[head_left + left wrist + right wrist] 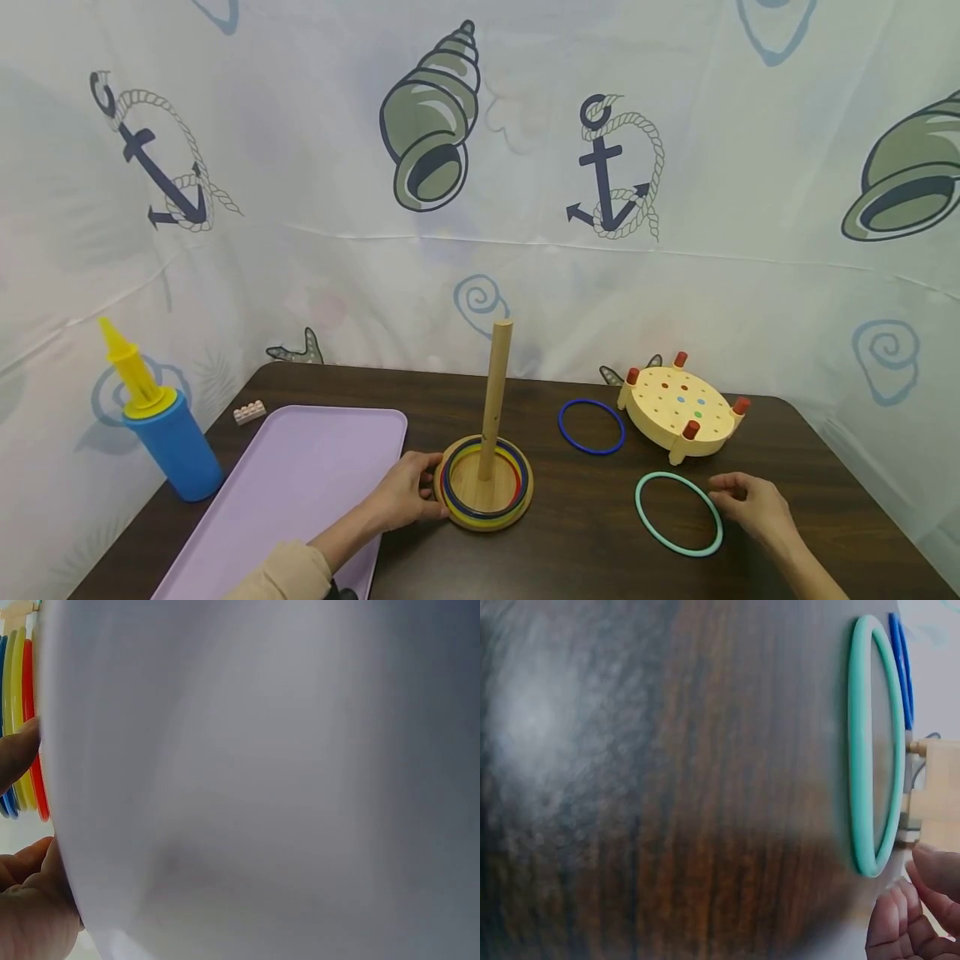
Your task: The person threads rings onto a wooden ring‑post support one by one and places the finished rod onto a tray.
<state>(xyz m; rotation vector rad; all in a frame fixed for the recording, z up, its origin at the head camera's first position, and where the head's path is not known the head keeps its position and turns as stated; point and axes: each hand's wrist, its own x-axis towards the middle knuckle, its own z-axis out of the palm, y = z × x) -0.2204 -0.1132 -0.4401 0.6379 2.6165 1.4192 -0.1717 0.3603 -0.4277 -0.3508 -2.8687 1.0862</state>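
Note:
My left hand (408, 490) holds the left edge of the round wooden base of a ring-toss stand (495, 400), fingers and thumb spread along its rim. An upright peg rises from the base, and several stacked rings (448, 490), dark blue, yellow and red among them, lie around its foot. In the left wrist view, the stacked rings (28, 682) show beside the fingers. My right hand (753, 504), fingers loosely bent, hovers just right of a mint-green ring (639, 500) lying on the table. The right wrist view shows a small gap between the fingertips and that ring (861, 750).
Behind the mint ring lie a blue ring (561, 423) and a cream pegged disc (678, 408) with red-tipped legs. A lilac tray (315, 467) covers the left side, flanked by a blue-and-yellow pump (176, 446) and a small pale brick (249, 412). A printed curtain hangs behind.

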